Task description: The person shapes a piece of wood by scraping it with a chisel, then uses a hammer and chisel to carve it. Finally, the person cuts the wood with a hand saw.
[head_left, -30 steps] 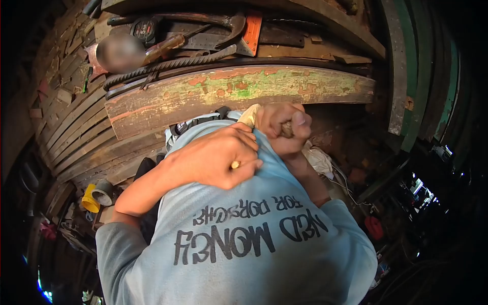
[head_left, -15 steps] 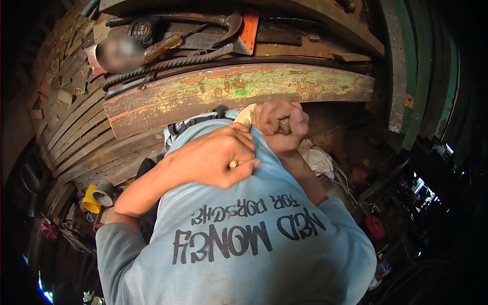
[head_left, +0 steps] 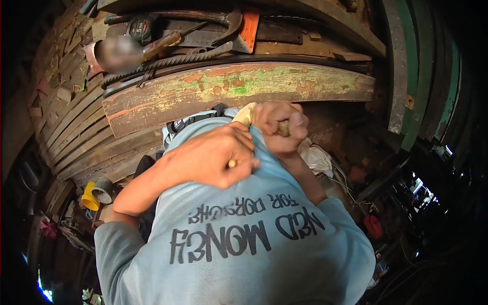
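My left hand [head_left: 211,160] is a closed fist pressed against my light blue sweatshirt [head_left: 244,239]. The pale tip of a thin wooden stick [head_left: 232,163] pokes out between its fingers. Just right of it and higher, my right hand [head_left: 280,127] is clenched around a short brown wooden handle [head_left: 283,128], only partly visible. A yellowish cloth [head_left: 245,115] bunches beside the right hand's knuckles. Both hands sit just below the front edge of the workbench, touching each other at the shirt.
A worn plank with peeling green and red paint [head_left: 239,87] edges the workbench. On it lie a tape measure [head_left: 138,28], a twisted steel bar [head_left: 168,62], a claw hammer [head_left: 231,21] and an orange square [head_left: 251,28]. Tape rolls [head_left: 96,194] lie lower left.
Both fists stay closed and nearly still; they sit a touch lower-left in the view than a second ago.
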A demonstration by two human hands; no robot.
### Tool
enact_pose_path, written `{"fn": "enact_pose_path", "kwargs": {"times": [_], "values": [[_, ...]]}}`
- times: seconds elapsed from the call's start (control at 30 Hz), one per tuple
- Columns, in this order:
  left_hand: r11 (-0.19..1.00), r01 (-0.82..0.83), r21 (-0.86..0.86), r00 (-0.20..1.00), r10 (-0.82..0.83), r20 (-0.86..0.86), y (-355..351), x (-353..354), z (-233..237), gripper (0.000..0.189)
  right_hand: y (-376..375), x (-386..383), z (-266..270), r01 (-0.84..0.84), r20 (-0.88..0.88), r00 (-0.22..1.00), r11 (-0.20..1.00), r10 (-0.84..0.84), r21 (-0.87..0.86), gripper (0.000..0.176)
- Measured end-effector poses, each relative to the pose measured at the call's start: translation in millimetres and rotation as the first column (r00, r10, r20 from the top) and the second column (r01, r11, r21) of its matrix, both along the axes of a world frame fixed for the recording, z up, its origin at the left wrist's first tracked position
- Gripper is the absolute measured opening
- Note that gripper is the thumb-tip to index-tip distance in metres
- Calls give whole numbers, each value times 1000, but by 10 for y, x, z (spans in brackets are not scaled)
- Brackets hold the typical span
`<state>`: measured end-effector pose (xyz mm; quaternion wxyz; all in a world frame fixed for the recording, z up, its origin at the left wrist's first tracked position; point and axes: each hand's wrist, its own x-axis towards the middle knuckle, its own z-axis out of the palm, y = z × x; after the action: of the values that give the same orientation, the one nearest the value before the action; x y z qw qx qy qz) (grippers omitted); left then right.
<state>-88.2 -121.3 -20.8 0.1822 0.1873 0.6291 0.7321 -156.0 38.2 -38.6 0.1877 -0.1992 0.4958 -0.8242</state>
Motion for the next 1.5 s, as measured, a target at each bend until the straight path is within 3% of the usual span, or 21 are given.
{"fn": "enact_pose_path", "kwargs": {"times": [0.03, 0.07, 0.23, 0.3, 0.37, 0.47, 0.53, 0.57, 0.63, 0.7, 0.77, 0.83, 0.9, 1.03, 1.1, 1.23, 1.33, 1.37, 1.43, 1.47, 1.5], "values": [[1000, -2, 5, 1000, 2, -11, 15, -25, 8, 30, -29, -26, -37, 25, 7, 1000, 977, -28, 212, 50], [1000, -14, 23, 1000, 14, -23, 20, -55, 5, 30, -11, -46, 17, 54, 116, 991, 996, -61, 64, 51], [999, 32, -7, 999, -32, -32, -6, -29, 18, 31, 34, 28, 56, 11, 105, 994, 976, 12, -217, 48], [997, -30, 65, 1000, 29, 11, 23, -50, 14, 32, 36, -21, 5, 54, 83, 995, 992, -64, 111, 50], [999, -3, 48, 1000, 3, -2, 12, -60, 16, 32, 43, -113, 96, 5, 42, 999, 975, 4, -221, 48], [1000, 29, 6, 1000, -29, 3, -7, -35, -6, 32, 73, -15, 68, -59, -10, 998, 975, 58, -216, 49], [999, 33, -5, 999, -33, 0, 5, -91, -9, 33, 31, -24, -37, 7, -28, 1000, 985, -2, 173, 51], [1000, 10, 19, 1000, -10, -8, 3, -104, 3, 33, 25, -84, -13, 6, -37, 999, 986, 0, 167, 51], [998, -14, 59, 1000, 13, 20, 28, -44, 25, 33, 63, -121, 204, -40, 21, 999, 977, 45, -207, 48], [1000, 11, 7, 1000, -10, -28, -5, -54, 9, 34, 42, -42, 208, -18, 45, 999, 989, 25, -149, 47], [1000, 30, -9, 999, -30, -20, 4, -82, 10, 33, 40, 2, -47, 11, -22, 1000, 974, -6, 225, 48], [998, -30, 50, 999, 31, -29, 32, -71, 13, 33, 68, -52, 89, -3, 31, 1000, 993, -1, 118, 47], [999, -23, 48, 1000, 23, -10, 14, -62, 15, 34, 32, -101, 334, -27, 31, 999, 984, 33, -174, 45], [999, 37, 21, 999, -37, -13, -4, -122, -7, 33, 32, -11, -48, 25, 27, 999, 986, -30, 166, 45], [999, 5, 44, 1000, -4, -18, 19, -82, 14, 33, 87, -2, -10, 89, 96, 991, 991, -98, 100, 41], [1000, 25, 11, 999, -25, -22, -6, -59, 11, 32, 110, 74, 14, 37, 73, 995, 957, -61, 288, 42], [998, 3, 66, 1000, -3, 7, 18, -83, 10, 31, 26, -75, -8, 17, 142, 990, 976, 14, -218, 41], [998, 2, 67, 1000, -4, 24, 14, -54, 14, 31, 62, -25, 36, 22, 159, 987, 976, 13, -217, 41], [999, 34, 17, 999, -34, -16, -14, -72, -3, 31, 103, 54, 115, 32, 280, 960, 999, -27, -16, 43], [999, 39, 19, 999, -38, -36, -14, -126, 0, 31, 46, -29, -24, -10, 79, 997, 989, -2, 146, 46], [1000, 23, 18, 999, -22, -46, -15, -153, -9, 31, 25, -129, -47, -19, 65, 998, 990, 10, 140, 46]]}}
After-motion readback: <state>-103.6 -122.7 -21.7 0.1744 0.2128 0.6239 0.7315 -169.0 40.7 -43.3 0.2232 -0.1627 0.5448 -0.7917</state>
